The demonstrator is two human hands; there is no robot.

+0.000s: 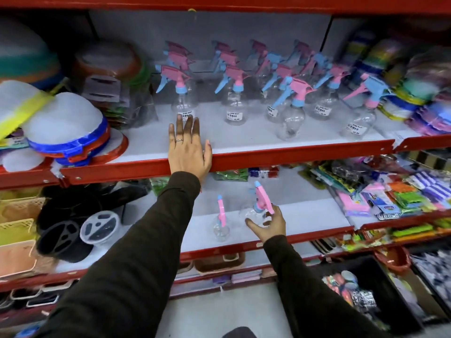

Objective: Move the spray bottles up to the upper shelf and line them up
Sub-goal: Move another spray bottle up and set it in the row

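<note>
Several clear spray bottles [235,103] with pink and blue trigger heads stand in rough rows on the upper shelf [292,156]. My left hand [188,147] lies flat and open on that shelf's front edge, fingertips just short of the leftmost front bottle [183,103]. On the lower shelf [305,236] two bottles remain. One small bottle [221,225] stands upright. The other bottle [260,206] is tilted, and my right hand [269,224] has its fingers around its clear body, thumb spread to the left.
Stacked plastic lids and bowls [66,128] crowd the upper shelf's left; coloured packs [427,98] fill its right. The lower shelf holds black round containers [66,230] and baskets at left, packaged goods [390,193] at right. A black bin [361,289] sits below.
</note>
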